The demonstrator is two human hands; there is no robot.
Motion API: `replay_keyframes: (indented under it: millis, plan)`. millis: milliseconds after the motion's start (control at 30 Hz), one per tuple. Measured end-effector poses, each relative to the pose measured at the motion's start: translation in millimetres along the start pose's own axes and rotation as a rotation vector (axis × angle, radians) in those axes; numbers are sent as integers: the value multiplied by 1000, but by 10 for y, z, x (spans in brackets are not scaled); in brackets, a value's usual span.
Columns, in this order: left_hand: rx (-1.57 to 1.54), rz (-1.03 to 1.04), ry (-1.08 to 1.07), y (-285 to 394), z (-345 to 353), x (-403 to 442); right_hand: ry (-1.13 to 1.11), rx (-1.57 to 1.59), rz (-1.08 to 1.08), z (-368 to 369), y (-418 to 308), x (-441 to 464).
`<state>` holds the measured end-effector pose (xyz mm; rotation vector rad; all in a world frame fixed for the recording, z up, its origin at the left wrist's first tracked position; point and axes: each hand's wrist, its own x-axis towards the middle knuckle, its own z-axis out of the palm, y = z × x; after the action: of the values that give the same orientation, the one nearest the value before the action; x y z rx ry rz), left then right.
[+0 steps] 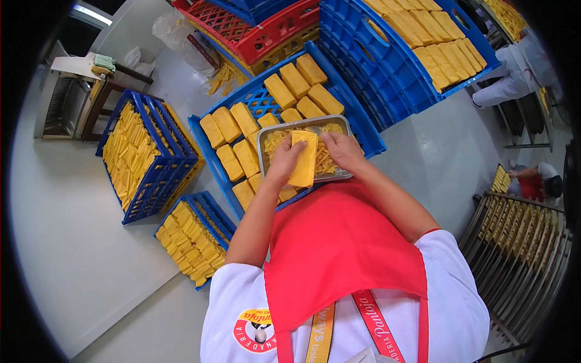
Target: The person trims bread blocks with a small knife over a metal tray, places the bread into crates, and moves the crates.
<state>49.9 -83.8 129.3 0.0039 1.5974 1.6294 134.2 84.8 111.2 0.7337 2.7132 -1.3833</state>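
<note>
My left hand (pixel 287 158) is wrapped round a yellow loaf (pixel 305 160), its thumb lying across the top face. The loaf is held tilted above a metal tray (pixel 262 158) of thin yellow trimmings (pixel 330 162). Close against the loaf's right edge, my right hand (pixel 342 150) has its fingers curled together; whatever they grip, if anything, is hidden. Under the tray is a blue crate (pixel 203 142), where several yellow loaves (pixel 230 162) lie in rows.
Tall stacked blue crates (pixel 369 66) with more loaves stand at the upper right, beside a red crate (pixel 260 36). Crates of yellow strips (pixel 130 157) and yellow pieces (pixel 189 242) stand to the left. A metal rack (pixel 514 248) and a crouching person (pixel 532 183) are at the right.
</note>
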Motion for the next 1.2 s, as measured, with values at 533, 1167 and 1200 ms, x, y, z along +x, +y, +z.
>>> replay_keyframes:
  millis: [533,1167,1200]
  plan:
    - [-142,-37,145,-130,-161,316,-328,-109,-96,2,-202,-363]
    - [277,449,149,-314,-239,-17,-568,616,514,11,-63,-97]
    - [330,443,83,-269,-290,-52,-424,365,203,26,-51,-114]
